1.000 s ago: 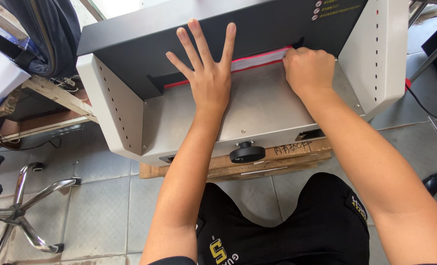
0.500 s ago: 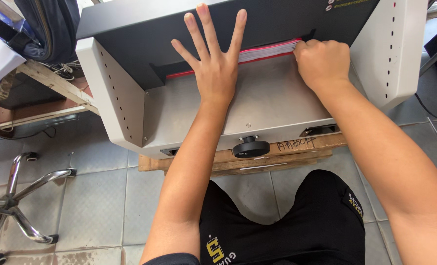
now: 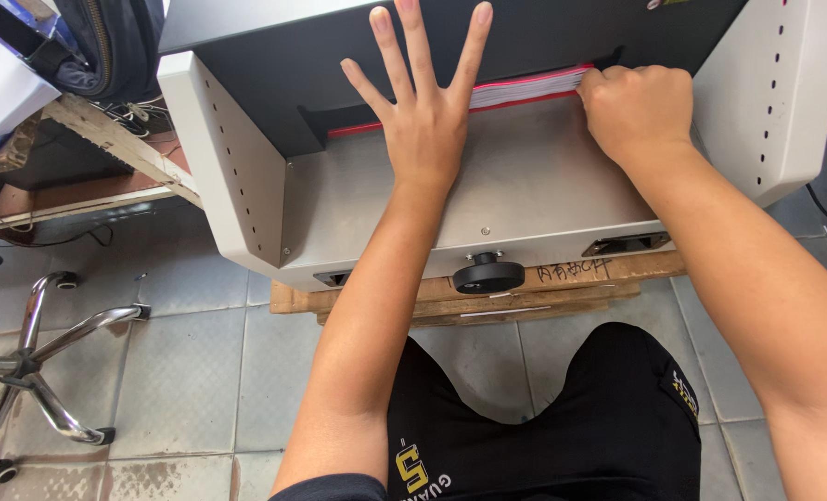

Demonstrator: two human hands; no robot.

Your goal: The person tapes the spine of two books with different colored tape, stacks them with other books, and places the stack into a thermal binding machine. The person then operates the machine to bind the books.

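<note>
A grey paper cutting machine (image 3: 525,195) stands in front of me on wooden boards. A white stack of paper (image 3: 525,88) with a pink-red edge lies at the back of its metal table, under the dark upper housing. My left hand (image 3: 427,111) is flat with fingers spread wide, palm over the table and fingertips up against the stack and the housing. My right hand (image 3: 638,111) is curled into a fist at the stack's right end, knuckles toward me; whether its fingers grip the paper is hidden.
A black round knob (image 3: 487,274) sticks out of the machine's front. Wooden boards (image 3: 469,301) lie under it on a grey tiled floor. A chrome chair base (image 3: 33,357) stands at the left. A wooden bench (image 3: 107,139) with a dark bag is at top left.
The view has shifted so the machine sits higher and nearer. Both hands stay at the paper stack; the left fingers reach a little farther up over the housing.
</note>
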